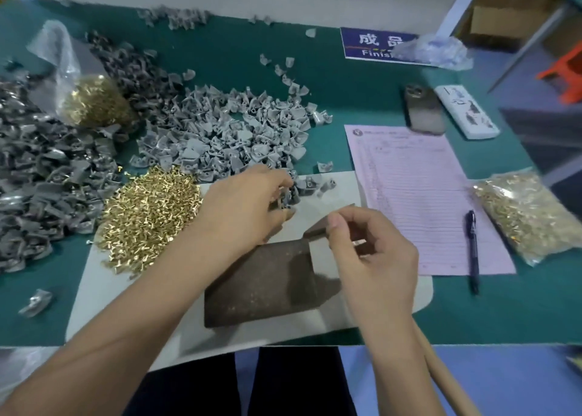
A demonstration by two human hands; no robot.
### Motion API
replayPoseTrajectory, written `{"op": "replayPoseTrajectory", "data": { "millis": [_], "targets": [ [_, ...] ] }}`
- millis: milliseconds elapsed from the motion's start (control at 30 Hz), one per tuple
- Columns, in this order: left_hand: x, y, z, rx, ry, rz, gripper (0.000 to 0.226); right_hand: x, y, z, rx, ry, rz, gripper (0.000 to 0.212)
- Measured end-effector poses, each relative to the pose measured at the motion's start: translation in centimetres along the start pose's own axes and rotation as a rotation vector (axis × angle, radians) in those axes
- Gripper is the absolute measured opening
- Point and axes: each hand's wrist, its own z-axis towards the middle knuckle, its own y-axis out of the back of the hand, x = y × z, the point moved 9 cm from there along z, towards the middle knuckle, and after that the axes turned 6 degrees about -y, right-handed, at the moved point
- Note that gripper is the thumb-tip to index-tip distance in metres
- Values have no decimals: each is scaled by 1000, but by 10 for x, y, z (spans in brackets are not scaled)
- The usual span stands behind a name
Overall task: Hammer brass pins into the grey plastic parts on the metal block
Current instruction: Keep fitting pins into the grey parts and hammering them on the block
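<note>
Block (261, 286) dark, rusty, gold-flecked.

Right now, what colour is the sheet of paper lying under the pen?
Pale pink with ruled lines, the form sheet under the pen; clearest in the head view.

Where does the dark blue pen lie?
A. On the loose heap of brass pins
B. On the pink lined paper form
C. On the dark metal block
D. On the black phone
B: the dark blue pen lies along the right edge of the pink lined paper form, its lower tip reaching past the sheet onto the green table.
</note>
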Motion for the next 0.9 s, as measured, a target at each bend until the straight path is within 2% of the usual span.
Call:
{"op": "replayPoseTrajectory", "data": {
  "millis": [267, 500, 633, 733, 800, 900],
  "targets": [
    [-1, -2, 8, -25, -19, 38, 34, -14, -3, -5, 53, -39, 7, 6],
    [9, 0, -12, -79, 14, -114, 22, -8, 0, -11, 45, -53, 31, 7],
    [7, 20, -44, -202, 46, -437, 19, -1, -3, -19, 76, -83, 88, 6],
    [1, 26, -83, -224, 33, -630, 17, 6, -9, -25, 121, -73, 115, 7],
    [2, 20, -106, -213, 55, -662, 18, 10, -14, -31, 158, -49, 92, 7],
    [5, 10, -122, -170, 56, -568, 22, 14, -24, -40, 209, -6, 35, 5]
  ]
}}
